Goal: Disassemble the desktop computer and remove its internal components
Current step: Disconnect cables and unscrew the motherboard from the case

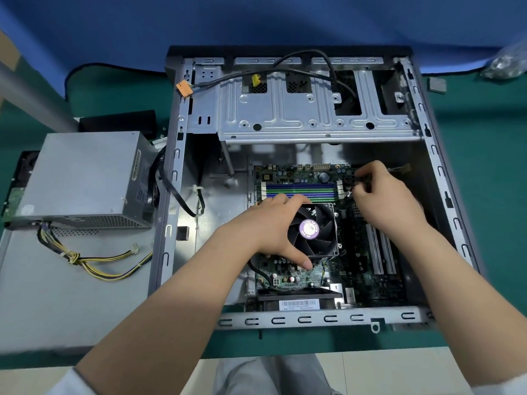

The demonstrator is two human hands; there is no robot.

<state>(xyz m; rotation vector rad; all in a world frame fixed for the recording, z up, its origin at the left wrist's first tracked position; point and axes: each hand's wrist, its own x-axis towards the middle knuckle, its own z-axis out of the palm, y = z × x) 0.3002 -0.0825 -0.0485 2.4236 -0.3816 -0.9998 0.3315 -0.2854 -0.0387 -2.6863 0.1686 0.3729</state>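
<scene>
The open grey computer case (445, 172) lies on its side on the green table. Inside it sits the green motherboard (299, 276) with blue and green memory slots (299, 189). My left hand (268, 229) grips the left side of the black CPU cooler fan (313, 229), thumb along its near edge. My right hand (385, 195) is at the board's far right, fingers pinched on a small dark connector (360, 179). An empty metal drive cage (313, 109) fills the case's far half.
A grey power supply (82, 178) with yellow and black cables (94, 260) rests on a grey panel (71, 309) left of the case. A black cable with an orange plug (184, 89) hangs over the case's far left edge. A bag (507, 62) lies far right.
</scene>
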